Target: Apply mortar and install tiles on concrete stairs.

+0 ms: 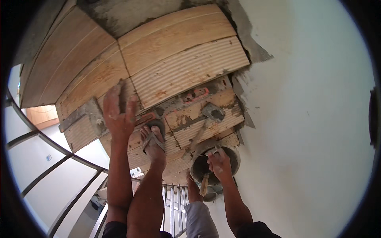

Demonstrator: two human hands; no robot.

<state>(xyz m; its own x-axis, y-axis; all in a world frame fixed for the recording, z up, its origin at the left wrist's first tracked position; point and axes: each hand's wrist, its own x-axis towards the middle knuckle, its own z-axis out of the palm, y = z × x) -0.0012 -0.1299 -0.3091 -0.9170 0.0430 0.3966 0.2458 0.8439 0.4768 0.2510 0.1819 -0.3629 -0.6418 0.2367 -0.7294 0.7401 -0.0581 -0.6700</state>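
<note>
My left hand (119, 113), smeared with grey mortar, has its fingers spread at the edge of the wood-look stair tiles (178, 27). My right hand (220, 162) is closed at the rim of a dark bucket (235, 158), seemingly gripping the bucket. A wooden-handled tool (204, 185) leans in the bucket, its other end hidden. Between my hands lies a mortar-stained spirit level (174, 105) with red-orange grip openings. A mallet (214, 112) rests on a tile beyond the bucket. Beside my left hand is a grey, mortar-coated block-like tool (95, 116).
My sandalled foot (154, 141) stands on a lower step. A curved metal railing (59, 148) bounds the left side, with a drop beyond it. The white wall (305, 119) rises on the right, with rough mortar along its base. A smaller container (210, 195) sits below the bucket.
</note>
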